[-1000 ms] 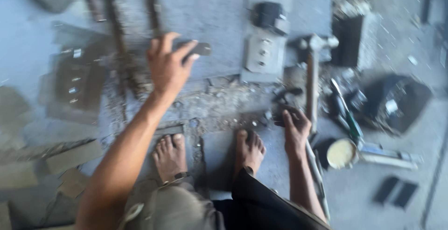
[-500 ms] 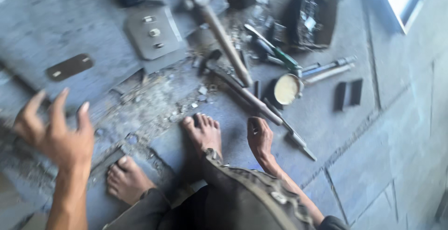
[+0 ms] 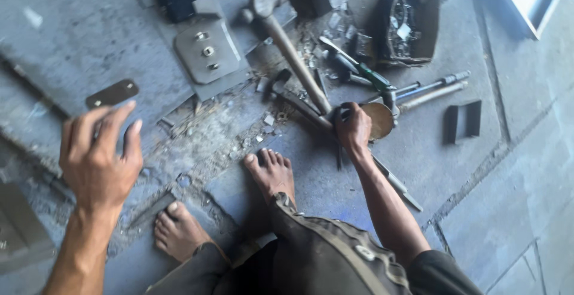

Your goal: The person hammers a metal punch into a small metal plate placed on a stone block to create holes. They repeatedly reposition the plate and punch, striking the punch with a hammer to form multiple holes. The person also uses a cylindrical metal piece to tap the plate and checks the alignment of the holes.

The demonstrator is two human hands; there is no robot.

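The right hand (image 3: 353, 128) sits just right of centre in the frame, its fingers curled and pressed around a dark tool (image 3: 299, 102) that lies on the floor (image 3: 526, 211) among a heap of others. Which handle it has, the blur hides; it seems to be the dark metal one that runs up and left from the fist, just under the hammer (image 3: 287, 43). The hammer's wooden handle crosses close above the knuckles, and a round tin lid (image 3: 379, 120) lies touching the hand on its right side.

The left hand (image 3: 98, 157) hangs at the left edge, fingers spread and holding nothing, above the rubble and near a small brown plate with holes (image 3: 112, 93). Two bare feet (image 3: 272, 172) are planted between the hands.

To lift the gripped tool cleanly, it looks wise to draw it along its own length, toward the feet, so it slides out from under the hammer handle and does not drag the screwdrivers (image 3: 359, 70) beside it. The free hand would do well to steady the hammer.
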